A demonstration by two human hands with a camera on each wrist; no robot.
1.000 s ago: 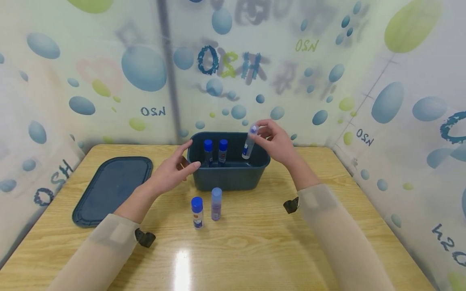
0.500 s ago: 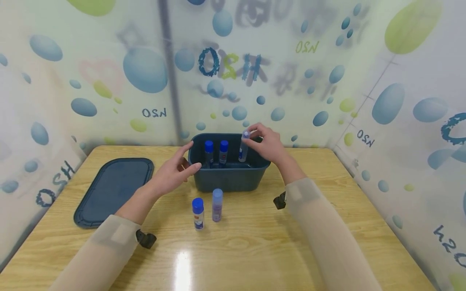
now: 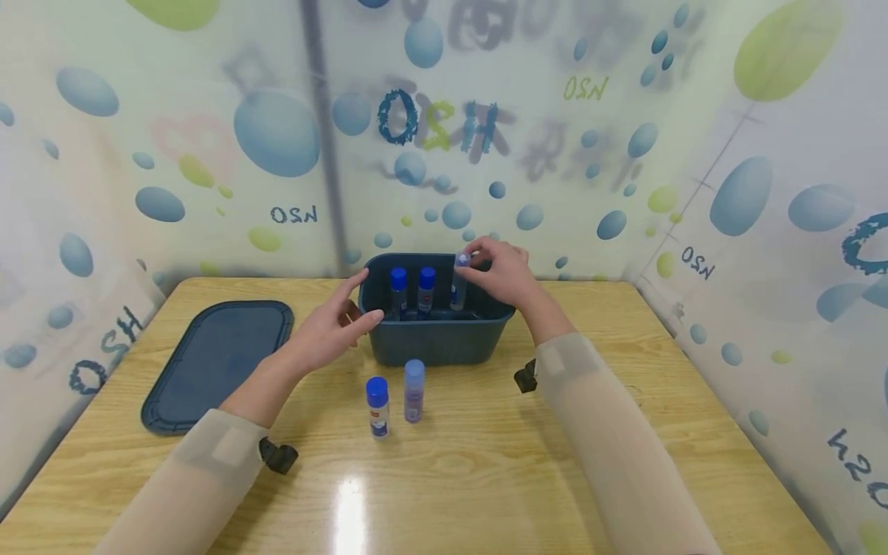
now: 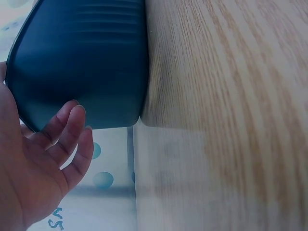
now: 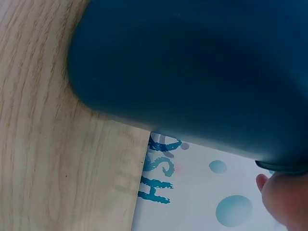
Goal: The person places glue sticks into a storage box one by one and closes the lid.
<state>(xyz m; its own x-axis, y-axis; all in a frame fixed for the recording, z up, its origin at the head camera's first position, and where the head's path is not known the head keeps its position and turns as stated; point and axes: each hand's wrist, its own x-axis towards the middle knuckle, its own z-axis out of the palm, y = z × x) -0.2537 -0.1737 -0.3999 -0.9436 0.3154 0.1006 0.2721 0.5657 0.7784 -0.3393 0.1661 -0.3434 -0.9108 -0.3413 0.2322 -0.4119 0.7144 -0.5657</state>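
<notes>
My right hand point(image 3: 505, 271) pinches the pale translucent cap of a glue stick point(image 3: 459, 291), upright inside the dark blue bin point(image 3: 437, 343). To its left, two glue sticks with bright blue caps, one point(image 3: 425, 291) beside the other point(image 3: 398, 291), also stand in the bin. My left hand point(image 3: 322, 331) spans the bin's left end, thumb at the front rim and index finger at the back corner. Its other fingers point(image 4: 72, 127) bend loosely beside the bin's end wall point(image 4: 96, 72). In the right wrist view the bin's wall point(image 5: 192, 82) hides the held glue stick.
In front of the bin a blue-capped glue stick point(image 3: 378, 407) and a pale purple one point(image 3: 413, 391) stand on the wooden table point(image 3: 472, 486). A dark blue lid point(image 3: 218, 366) lies at the left. Patterned walls point(image 3: 437, 193) enclose the table at the back and sides.
My right hand has moved left and slightly down, bringing the pinched glue stick deeper into the bin and more upright, nearer the other two. My left hand stays at the bin's left end.
</notes>
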